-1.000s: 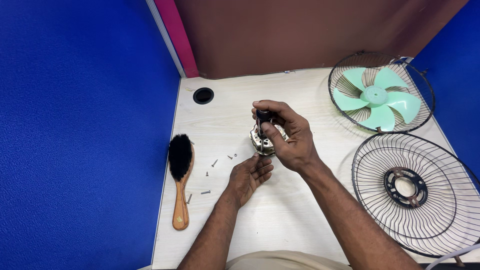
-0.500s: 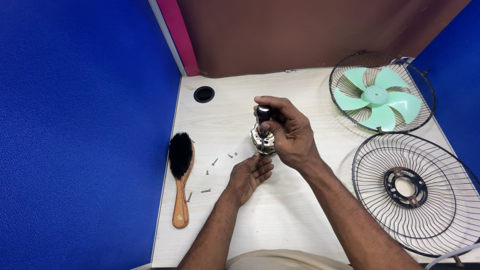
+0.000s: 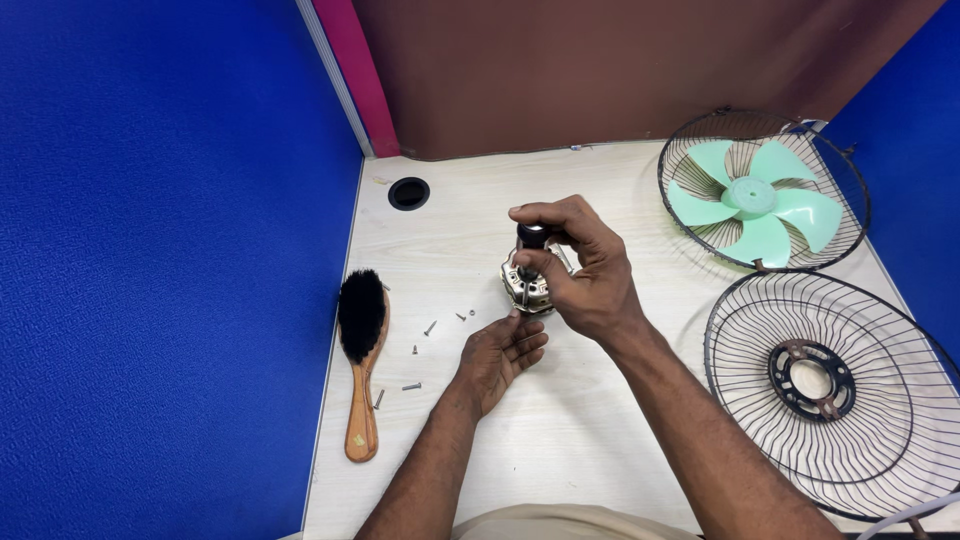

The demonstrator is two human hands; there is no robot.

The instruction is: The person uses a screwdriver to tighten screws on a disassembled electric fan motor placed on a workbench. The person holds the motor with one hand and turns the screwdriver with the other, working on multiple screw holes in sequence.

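Fan motor [image 3: 527,285], mid-table: pinched by right hand [image 3: 585,275]; left hand [image 3: 500,352] cupped beneath, fingertips touching. Far-right wire guard [image 3: 690,150] contained green blade [image 3: 755,200]. Loose screws [image 3: 430,328], brush [image 3: 360,350] left.

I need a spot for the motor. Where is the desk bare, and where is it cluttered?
Bare: the far strip between the round cable hole and the green fan blade, and the near desk between both forearms. Crowded: loose screws beside the brush, and the wire grille on the right.

Fan motor [image 3: 527,285] mostly hidden behind right hand [image 3: 585,275]; wire guard [image 3: 835,395] at 4 o'clock cut by frame edge; screws [image 3: 431,327] too small to tell type.
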